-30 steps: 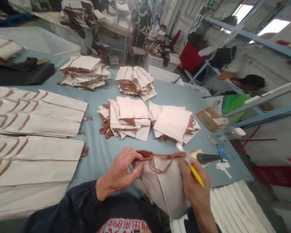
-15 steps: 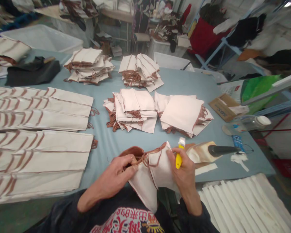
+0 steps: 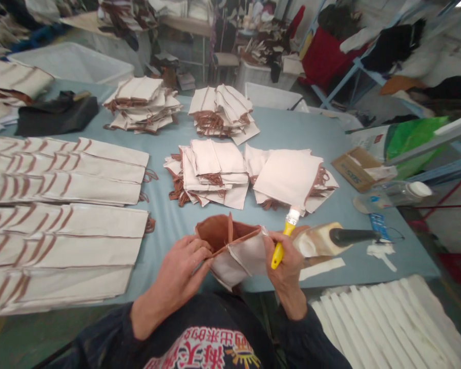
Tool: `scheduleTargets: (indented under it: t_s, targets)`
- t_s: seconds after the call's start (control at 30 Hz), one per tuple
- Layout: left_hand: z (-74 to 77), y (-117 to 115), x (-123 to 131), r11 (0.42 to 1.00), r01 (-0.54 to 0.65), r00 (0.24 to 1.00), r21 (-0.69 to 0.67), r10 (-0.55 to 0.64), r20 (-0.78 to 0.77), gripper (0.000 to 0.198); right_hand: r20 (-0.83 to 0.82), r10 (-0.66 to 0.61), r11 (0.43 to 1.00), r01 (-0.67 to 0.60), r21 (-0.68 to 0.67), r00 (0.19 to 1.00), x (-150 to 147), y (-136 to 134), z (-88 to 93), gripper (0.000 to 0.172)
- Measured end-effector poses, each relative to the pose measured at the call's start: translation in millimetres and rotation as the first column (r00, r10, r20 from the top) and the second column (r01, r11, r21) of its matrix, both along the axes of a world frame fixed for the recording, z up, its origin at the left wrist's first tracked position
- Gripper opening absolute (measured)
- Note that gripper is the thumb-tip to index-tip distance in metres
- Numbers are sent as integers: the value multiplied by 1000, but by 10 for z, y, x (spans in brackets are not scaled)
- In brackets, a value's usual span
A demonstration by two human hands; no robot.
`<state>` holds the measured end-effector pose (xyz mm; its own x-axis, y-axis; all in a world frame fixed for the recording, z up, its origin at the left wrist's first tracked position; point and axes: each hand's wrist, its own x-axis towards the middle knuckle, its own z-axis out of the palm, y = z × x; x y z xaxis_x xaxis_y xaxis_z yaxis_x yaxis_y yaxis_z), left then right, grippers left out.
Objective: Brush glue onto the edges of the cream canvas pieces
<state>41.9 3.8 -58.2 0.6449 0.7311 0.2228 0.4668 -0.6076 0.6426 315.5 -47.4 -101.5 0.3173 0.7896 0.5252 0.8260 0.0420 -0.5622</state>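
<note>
Between my hands is a cream fabric bag with a brown lining, its mouth spread so the inside shows. My left hand pinches the bag's rim at its left side. At the right corner, my right hand grips the bag and also holds a yellow-handled paintbrush, bristles pointing up and away. Just right of that hand lies a glue-stained container with a dark handle-like piece sticking out of it. A white strip lies by the container.
Piles of similar cream pieces with brown ties stand ahead on the blue-grey table. Overlapping rows of them cover the left side. A clear bottle and a cardboard box are at right. White strips hang near the front right.
The bag has been lifted and tilted, and its mouth is now wider, showing the brown lining. The paintbrush has tilted, its bristles farther right and up.
</note>
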Motion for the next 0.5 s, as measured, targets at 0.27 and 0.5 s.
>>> scheduleTargets:
  t_s: [0.27, 0.5]
  targets:
    - [487, -23, -94, 962, 48, 998, 269, -36, -48, 17, 13, 30, 996, -31, 88, 999, -170, -6, 13, 22]
    - [4, 120, -317, 995, 55, 989, 79, -44, -141, 24, -64, 80, 997, -79, 10, 995, -281, 17, -73, 27]
